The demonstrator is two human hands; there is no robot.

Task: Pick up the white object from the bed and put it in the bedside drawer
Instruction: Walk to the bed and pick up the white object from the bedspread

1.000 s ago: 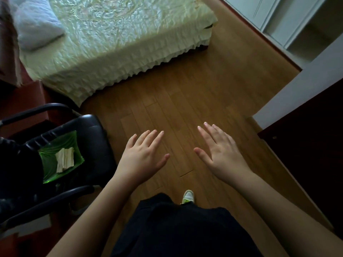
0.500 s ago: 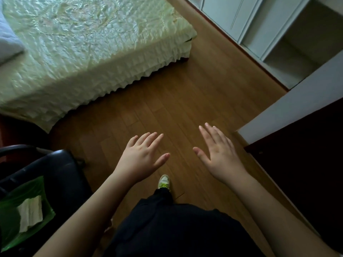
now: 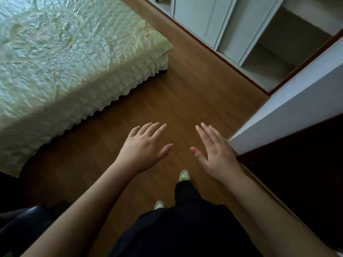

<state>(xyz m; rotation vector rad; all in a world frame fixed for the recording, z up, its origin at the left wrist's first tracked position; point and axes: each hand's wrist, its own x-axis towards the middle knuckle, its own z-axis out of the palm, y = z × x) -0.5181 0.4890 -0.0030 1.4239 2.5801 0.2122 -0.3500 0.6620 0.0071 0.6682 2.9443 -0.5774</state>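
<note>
The bed (image 3: 61, 58), covered in a pale green-cream quilted spread with a ruffled skirt, fills the upper left. No white object shows on the part of the bed in view, and no bedside drawer is visible. My left hand (image 3: 144, 147) and my right hand (image 3: 216, 153) hover palm-down over the wooden floor, in front of my body and to the right of the bed's corner. Both hold nothing, with fingers spread.
A white wardrobe (image 3: 228, 25) with an open compartment lines the far right wall. A white wall corner (image 3: 289, 108) and a dark door (image 3: 297, 173) stand close on my right. A dark chair edge (image 3: 24, 219) sits at lower left. My shoes (image 3: 183, 175) stand on the wooden floor (image 3: 176, 101).
The view has swung right and moved forward: the pillow and the chair with its green bag slid out of frame, and the wardrobe came into view. My hands keep the same open pose.
</note>
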